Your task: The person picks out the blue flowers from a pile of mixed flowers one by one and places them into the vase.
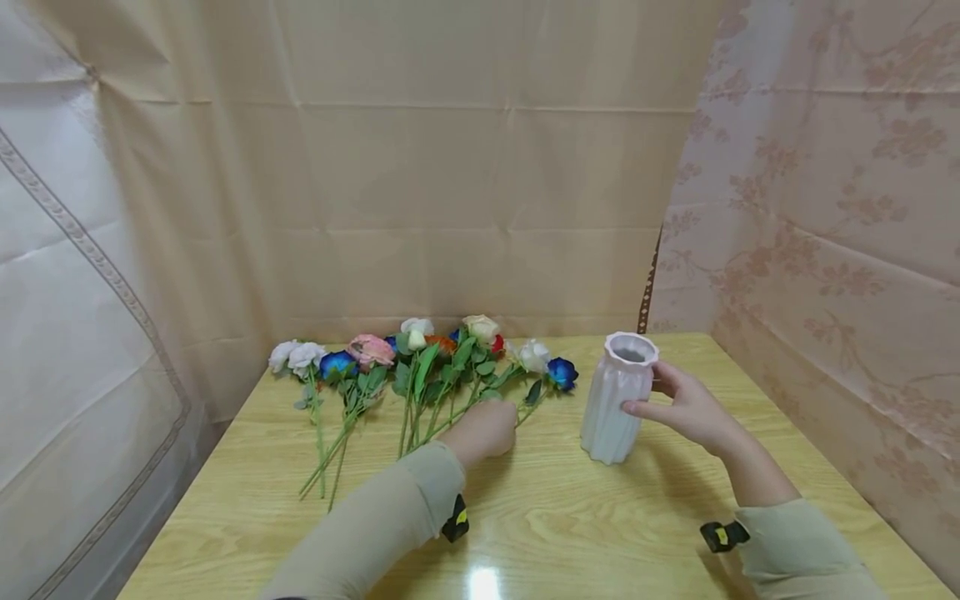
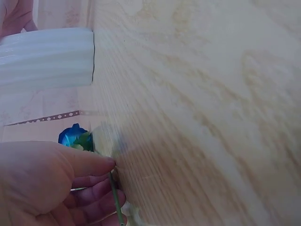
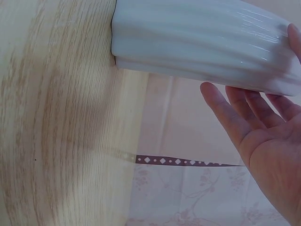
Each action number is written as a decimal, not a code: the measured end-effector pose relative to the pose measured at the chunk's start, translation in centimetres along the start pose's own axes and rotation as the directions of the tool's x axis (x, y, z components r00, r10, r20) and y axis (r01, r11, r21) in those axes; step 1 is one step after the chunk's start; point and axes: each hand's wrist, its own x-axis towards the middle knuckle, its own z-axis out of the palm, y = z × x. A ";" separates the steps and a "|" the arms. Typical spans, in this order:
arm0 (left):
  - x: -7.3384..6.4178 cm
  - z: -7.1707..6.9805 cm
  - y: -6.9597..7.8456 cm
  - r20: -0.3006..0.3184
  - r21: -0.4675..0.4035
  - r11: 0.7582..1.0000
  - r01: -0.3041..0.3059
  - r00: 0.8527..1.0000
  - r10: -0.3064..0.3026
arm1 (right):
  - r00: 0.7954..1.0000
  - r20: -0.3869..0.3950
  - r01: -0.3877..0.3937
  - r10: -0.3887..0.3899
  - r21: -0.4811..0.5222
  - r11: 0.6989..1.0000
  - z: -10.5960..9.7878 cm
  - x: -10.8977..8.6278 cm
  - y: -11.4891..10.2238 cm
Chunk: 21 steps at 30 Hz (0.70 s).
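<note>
A white ribbed vase with a scalloped rim stands upright on the table at the right. My right hand holds it from the right, thumb on the near side and fingers round the back; in the right wrist view the fingertips lie along its wall. To the vase's left, low over the table, my left hand pinches a thin green stem between thumb and fingers. A blue rose lies just beyond that hand, its stem running back to the fingers.
More artificial flowers lie on the wooden table to the left: white roses, a pink bloom, another blue rose and a cream rose, stems toward me. Beige cloth hangs behind, with patterned cloth at the right.
</note>
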 end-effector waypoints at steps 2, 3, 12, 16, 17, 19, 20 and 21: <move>0.0 0.0 0.0 -0.005 0.017 1.000 -0.005 1.000 0.006 | 1.000 0.000 -0.001 0.001 -0.001 1.000 0.0 0.1 0.0; 0.1 0.0 0.0 -0.009 0.025 1.000 -0.011 1.000 0.011 | 1.000 0.000 -0.002 0.002 -0.001 1.000 0.0 0.1 0.1; 0.3 0.1 -0.1 -0.032 0.032 0.999 -0.003 0.999 0.004 | 1.000 0.005 -0.010 0.010 0.019 1.000 0.0 0.0 0.1; 0.5 0.3 -0.1 -0.025 0.021 1.000 0.012 1.000 -0.012 | 1.000 0.004 -0.008 0.008 0.020 1.000 0.0 0.0 0.2; 0.5 0.4 -0.1 -0.025 0.025 1.000 0.012 1.000 -0.011 | 1.000 0.002 -0.009 0.009 0.017 1.000 0.0 0.0 0.2; 0.7 0.5 -0.2 -0.030 0.030 1.000 0.008 1.000 -0.007 | 1.000 0.001 -0.009 0.009 0.015 1.000 0.1 0.0 0.2; 0.7 0.5 -0.2 -0.032 0.031 1.000 0.007 0.999 -0.006 | 1.000 0.001 -0.008 0.008 0.014 1.000 0.1 -0.1 0.2; 0.7 0.5 -0.2 -0.035 0.030 1.000 0.007 0.999 -0.006 | 1.000 0.002 -0.008 0.008 0.017 1.000 0.1 -0.1 0.1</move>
